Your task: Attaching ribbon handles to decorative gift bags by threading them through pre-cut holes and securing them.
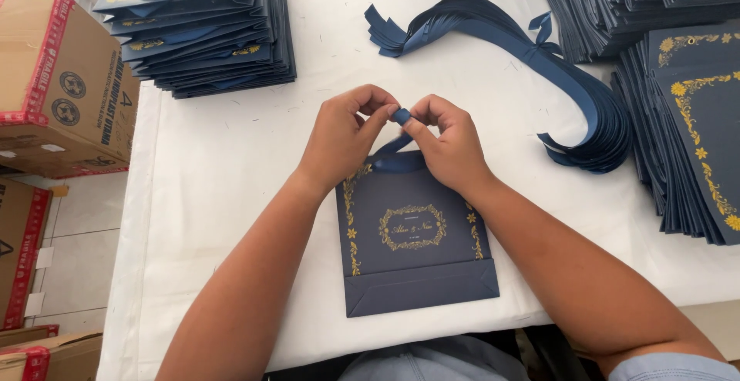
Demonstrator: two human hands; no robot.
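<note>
Both hands, left and right, meet fingertip to fingertip (pinching), forearms angled inward.

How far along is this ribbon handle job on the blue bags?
Done: a stack of bags with ribbon handles sits far left. In hand: left hand and right hand pinch a blue ribbon at the flat bag. Left: the ribbon bundle and handle-less stacks on the right.

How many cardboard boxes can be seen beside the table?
4, all left of the white table: a large box at the top, a second box below it, and two more at the bottom corner, partly cut off; others may be hidden.
</note>
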